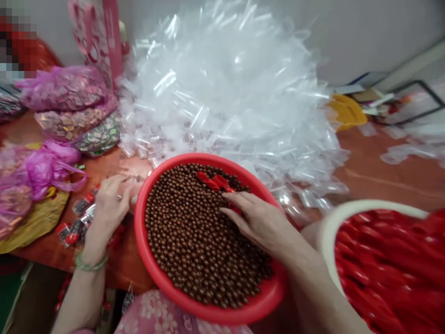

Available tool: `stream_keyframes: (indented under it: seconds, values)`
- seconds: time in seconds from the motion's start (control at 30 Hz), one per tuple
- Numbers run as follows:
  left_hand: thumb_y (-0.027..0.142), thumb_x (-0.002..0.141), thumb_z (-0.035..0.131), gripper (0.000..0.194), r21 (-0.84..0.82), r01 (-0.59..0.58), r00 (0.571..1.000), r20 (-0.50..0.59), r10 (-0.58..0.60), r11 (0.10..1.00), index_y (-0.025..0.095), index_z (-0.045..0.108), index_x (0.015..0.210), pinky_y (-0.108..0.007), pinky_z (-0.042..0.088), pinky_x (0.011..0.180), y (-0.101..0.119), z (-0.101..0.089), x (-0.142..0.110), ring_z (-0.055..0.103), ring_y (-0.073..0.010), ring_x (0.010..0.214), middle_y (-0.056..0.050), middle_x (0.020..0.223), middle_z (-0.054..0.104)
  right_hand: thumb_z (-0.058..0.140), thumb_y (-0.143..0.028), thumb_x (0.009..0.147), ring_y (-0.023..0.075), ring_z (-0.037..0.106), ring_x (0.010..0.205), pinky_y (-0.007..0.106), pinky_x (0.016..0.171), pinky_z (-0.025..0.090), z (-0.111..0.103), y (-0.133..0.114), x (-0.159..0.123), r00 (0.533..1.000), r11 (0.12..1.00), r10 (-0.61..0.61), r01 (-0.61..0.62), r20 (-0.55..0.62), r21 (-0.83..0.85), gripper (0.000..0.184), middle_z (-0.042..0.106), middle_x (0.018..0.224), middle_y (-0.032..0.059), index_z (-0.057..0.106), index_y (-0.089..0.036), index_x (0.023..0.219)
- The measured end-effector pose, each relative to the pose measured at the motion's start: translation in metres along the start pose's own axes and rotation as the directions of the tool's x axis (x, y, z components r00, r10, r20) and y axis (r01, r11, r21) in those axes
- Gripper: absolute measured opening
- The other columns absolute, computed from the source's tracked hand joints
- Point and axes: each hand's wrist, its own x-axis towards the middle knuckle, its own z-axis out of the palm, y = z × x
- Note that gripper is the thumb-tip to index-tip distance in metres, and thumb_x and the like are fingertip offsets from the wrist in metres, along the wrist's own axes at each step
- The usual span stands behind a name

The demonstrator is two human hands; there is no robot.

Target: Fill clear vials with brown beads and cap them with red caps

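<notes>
A round red plastic basin (139, 232) sits in front of me, filled with small glossy brown beads (194, 241). A few red knotted cords (212, 182) lie on top of the beads. My right hand (257, 222) rests on the beads with its fingers apart, its fingertips touching a red cord. My left hand (109, 204) is curled beside the basin's left rim, over the table. Whether it pinches something small is hidden. Small packets with red tops (78, 222) lie just below that hand.
A large heap of clear plastic bags (222, 102) rises behind the basin. Pink bags of foil packets (62, 88) crowd the left of the reddish wooden table (389, 171). A white-rimmed basin of red cords (389, 269) stands at the right. A pink floral garment (174, 315) shows below.
</notes>
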Motion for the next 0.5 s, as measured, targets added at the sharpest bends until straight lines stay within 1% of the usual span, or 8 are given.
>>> stream_keyframes:
  seconds: [0.07, 0.13, 0.23, 0.3, 0.37, 0.5]
  values:
    - [0.025, 0.092, 0.046, 0.02, -0.011, 0.011, 0.99, 0.14, -0.01, 1.0, 0.015, 0.062, 0.099, -0.04, 0.049, 0.092, 0.006, 0.024, 0.027, 0.062, -0.0246, 0.101, -0.012, 0.104, 0.068, 0.047, -0.033, 0.096, 0.0267, 0.069, 0.094, 0.042, 0.084, 0.057, 0.006, 0.002, 0.004, 0.999, 0.998, -0.039, 0.038, -0.03, -0.04, 0.032, 0.071, 0.104, 0.0126, 0.063, -0.013, 0.114]
    - [0.023, 0.092, 0.045, 0.021, 0.012, 0.012, 0.988, 0.156, -0.013, 1.0, 0.012, 0.062, 0.098, -0.04, 0.05, 0.089, 0.009, 0.047, 0.055, 0.062, -0.0253, 0.097, -0.014, 0.1, 0.067, 0.046, -0.035, 0.096, 0.0265, 0.069, 0.091, 0.042, 0.081, 0.057, 0.01, 0.006, 0.008, 0.996, 0.996, -0.058, 0.052, -0.072, -0.078, 0.033, 0.071, 0.102, 0.0121, 0.064, -0.014, 0.113]
    - [0.02, 0.087, 0.053, 0.023, -0.007, -0.087, 0.975, 0.206, 0.086, 0.996, 0.013, 0.06, 0.107, -0.038, 0.048, 0.095, 0.01, 0.073, 0.09, 0.058, -0.0246, 0.107, -0.013, 0.113, 0.064, 0.045, -0.038, 0.096, 0.0258, 0.069, 0.086, 0.041, 0.075, 0.058, 0.014, 0.011, 0.014, 0.991, 0.994, -0.068, 0.058, -0.114, -0.097, 0.032, 0.071, 0.099, 0.0116, 0.064, -0.015, 0.11]
    - [0.017, 0.084, 0.056, 0.024, -0.039, -0.163, 0.95, 0.262, 0.168, 0.986, 0.015, 0.061, 0.108, -0.037, 0.047, 0.097, 0.01, 0.084, 0.104, 0.056, -0.0247, 0.11, -0.012, 0.116, 0.063, 0.047, -0.037, 0.096, 0.0251, 0.069, 0.085, 0.042, 0.075, 0.058, 0.015, 0.012, 0.016, 0.988, 0.994, -0.08, 0.07, -0.133, -0.081, 0.029, 0.071, 0.099, 0.011, 0.064, -0.017, 0.109]
    - [0.017, 0.084, 0.056, 0.027, -0.072, -0.208, 0.925, 0.309, 0.22, 0.975, 0.015, 0.06, 0.11, -0.038, 0.047, 0.096, 0.011, 0.089, 0.112, 0.057, -0.026, 0.109, -0.014, 0.116, 0.063, 0.049, -0.034, 0.095, 0.025, 0.069, 0.086, 0.042, 0.077, 0.058, 0.016, 0.01, 0.017, 0.985, 0.995, -0.085, 0.077, -0.147, -0.061, 0.026, 0.071, 0.098, 0.0104, 0.064, -0.017, 0.108]
    - [0.023, 0.087, 0.054, 0.038, -0.139, -0.235, 0.89, 0.367, 0.271, 0.962, 0.01, 0.052, 0.123, -0.04, 0.046, 0.095, 0.01, 0.09, 0.112, 0.057, -0.0271, 0.107, -0.018, 0.117, 0.062, 0.051, -0.03, 0.095, 0.0245, 0.069, 0.088, 0.042, 0.08, 0.058, 0.014, 0.003, 0.018, 0.99, 0.999, -0.051, 0.049, -0.134, -0.02, 0.022, 0.07, 0.098, 0.0096, 0.063, -0.018, 0.109]
